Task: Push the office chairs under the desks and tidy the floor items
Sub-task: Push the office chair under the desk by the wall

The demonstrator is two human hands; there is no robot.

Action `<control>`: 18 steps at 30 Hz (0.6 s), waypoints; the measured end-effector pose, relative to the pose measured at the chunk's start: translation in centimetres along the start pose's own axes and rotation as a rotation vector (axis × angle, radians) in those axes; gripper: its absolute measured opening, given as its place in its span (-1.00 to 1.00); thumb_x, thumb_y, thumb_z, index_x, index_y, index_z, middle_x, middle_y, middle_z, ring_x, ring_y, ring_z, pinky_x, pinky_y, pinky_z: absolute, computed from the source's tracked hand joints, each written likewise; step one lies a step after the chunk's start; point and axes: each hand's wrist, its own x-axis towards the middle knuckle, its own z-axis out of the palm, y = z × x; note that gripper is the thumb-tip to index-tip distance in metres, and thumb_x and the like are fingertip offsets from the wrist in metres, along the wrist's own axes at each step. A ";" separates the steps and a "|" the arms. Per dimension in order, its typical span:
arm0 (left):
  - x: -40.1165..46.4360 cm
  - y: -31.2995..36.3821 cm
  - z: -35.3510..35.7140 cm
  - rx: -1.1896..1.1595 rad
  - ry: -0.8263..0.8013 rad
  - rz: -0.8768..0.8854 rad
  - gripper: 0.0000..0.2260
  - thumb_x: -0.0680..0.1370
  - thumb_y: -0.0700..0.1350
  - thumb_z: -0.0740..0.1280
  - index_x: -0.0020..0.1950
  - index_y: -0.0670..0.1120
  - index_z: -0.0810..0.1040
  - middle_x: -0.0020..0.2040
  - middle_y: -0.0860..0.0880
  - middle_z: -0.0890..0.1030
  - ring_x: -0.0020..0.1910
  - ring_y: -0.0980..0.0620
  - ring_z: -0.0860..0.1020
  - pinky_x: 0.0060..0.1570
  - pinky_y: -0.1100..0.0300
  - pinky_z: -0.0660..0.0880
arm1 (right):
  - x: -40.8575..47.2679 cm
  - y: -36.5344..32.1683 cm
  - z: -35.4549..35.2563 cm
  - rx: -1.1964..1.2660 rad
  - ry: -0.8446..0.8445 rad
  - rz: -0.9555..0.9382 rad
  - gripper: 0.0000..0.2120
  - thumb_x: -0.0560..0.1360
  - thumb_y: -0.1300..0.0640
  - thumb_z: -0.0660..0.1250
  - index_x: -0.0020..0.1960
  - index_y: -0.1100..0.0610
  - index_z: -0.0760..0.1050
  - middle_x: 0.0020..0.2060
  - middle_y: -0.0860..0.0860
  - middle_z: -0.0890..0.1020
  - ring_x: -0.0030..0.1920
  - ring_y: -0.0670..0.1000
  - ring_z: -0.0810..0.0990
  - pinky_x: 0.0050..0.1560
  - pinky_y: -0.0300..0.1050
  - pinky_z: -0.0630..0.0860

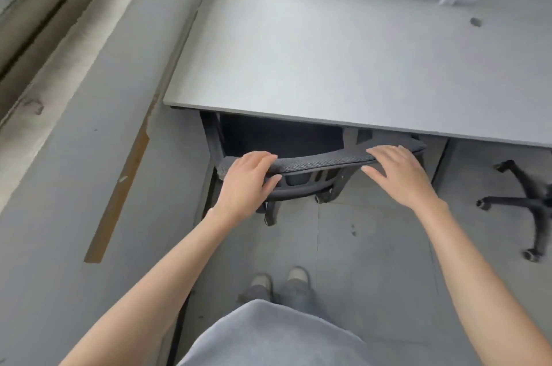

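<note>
- Hands on top of the chair back (322, 163): left hand (249, 179) curls around its left end, right hand (398, 174) lies flat and spread, probably to push.
- Chair sits at twelve o'clock from the person, seat already under the desk (313, 67).
- Another chair's wheeled base (519, 201) waits at three o'clock.

Bare forearms (167, 264), grey top (268, 335), grey shoes (297, 274)

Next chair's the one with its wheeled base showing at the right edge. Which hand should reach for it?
Right hand, probably: it lies open on the chair back nearest that wheeled base. The left hand grips the far end.
</note>
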 end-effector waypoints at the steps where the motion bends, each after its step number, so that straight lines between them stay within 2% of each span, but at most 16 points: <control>1: 0.3 -0.1 0.7 0.059 -0.054 0.002 -0.69 0.51 -0.01 0.30 0.18 -0.13 0.52 0.14 -0.07 0.60 0.15 -0.09 0.52 0.12 0.02 0.45 | -0.2 0.0 0.5 -0.024 0.016 -0.001 -0.53 0.54 -0.11 0.17 0.29 0.19 0.41 0.25 0.11 0.51 0.31 0.12 0.40 0.42 0.07 0.14; 4: 0.5 -0.8 2.1 0.185 -0.068 0.018 -0.72 0.50 0.08 0.28 0.04 -0.08 0.58 -0.03 -0.02 0.66 -0.02 -0.09 0.60 -0.07 0.06 0.49 | -0.4 -1.1 1.3 -0.032 0.089 0.048 -0.55 0.52 -0.07 0.24 0.23 0.25 0.45 0.17 0.15 0.55 0.25 0.16 0.44 0.40 0.11 0.15; 7: -0.2 -1.5 2.6 0.209 -0.014 0.055 -0.67 0.50 0.15 0.18 -0.03 -0.05 0.59 -0.11 0.02 0.67 -0.12 -0.05 0.62 -0.17 0.10 0.51 | -0.8 -1.7 2.0 -0.021 0.131 0.084 -0.57 0.51 -0.06 0.25 0.18 0.27 0.48 0.12 0.15 0.58 0.21 0.17 0.47 0.39 0.13 0.17; 11: -1.1 -1.7 2.6 0.243 -0.001 0.111 -0.62 0.52 0.18 0.11 -0.04 -0.05 0.57 -0.15 0.03 0.64 -0.17 -0.05 0.60 -0.23 0.11 0.51 | -2.7 -2.1 3.1 0.014 0.188 0.100 -0.58 0.52 -0.08 0.22 0.17 0.25 0.47 0.11 0.14 0.57 0.21 0.16 0.46 0.41 0.13 0.15; 14: -2.3 -1.5 2.7 0.266 0.011 0.155 -0.63 0.54 0.18 0.09 -0.06 -0.06 0.55 -0.17 0.02 0.62 -0.22 -0.05 0.58 -0.28 0.11 0.48 | -4.6 -2.4 3.9 0.031 0.237 0.125 -0.49 0.51 -0.18 0.11 0.13 0.24 0.48 0.07 0.12 0.58 0.19 0.16 0.47 0.39 0.15 0.18; 18: -3.9 -1.6 2.9 0.272 0.033 0.220 -0.63 0.54 0.17 0.11 -0.01 -0.07 0.55 -0.15 0.03 0.62 -0.22 -0.03 0.58 -0.30 0.12 0.48 | -7.8 -3.3 5.1 0.074 0.281 0.173 -0.47 0.49 -0.19 0.04 0.11 0.23 0.48 0.06 0.12 0.57 0.21 0.17 0.46 0.38 0.15 0.17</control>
